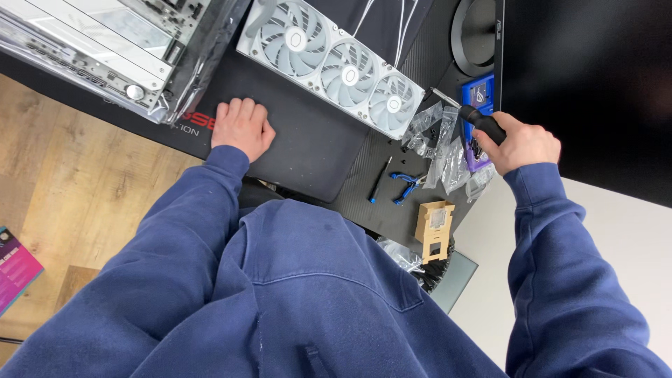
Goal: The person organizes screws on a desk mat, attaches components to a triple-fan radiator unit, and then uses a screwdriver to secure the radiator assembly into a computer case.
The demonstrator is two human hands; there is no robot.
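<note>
My left hand point(241, 127) rests on the black desk mat point(308, 140), fingers curled under, holding nothing, a little in front of the white triple-fan radiator point(329, 64). My right hand point(525, 143) is closed around the black handle of a screwdriver point(470, 114), whose metal shaft points toward the radiator's right end. Small clear plastic bags of parts point(444, 150) lie just below the screwdriver. Both arms are in dark blue sleeves.
A white computer case point(91, 49) wrapped in plastic lies at the upper left. A small blue screwdriver point(380, 180), blue cutters point(406, 185) and a tan cardboard holder point(434, 227) sit on the desk. A black monitor point(588, 84) stands at the right. Wooden floor shows at left.
</note>
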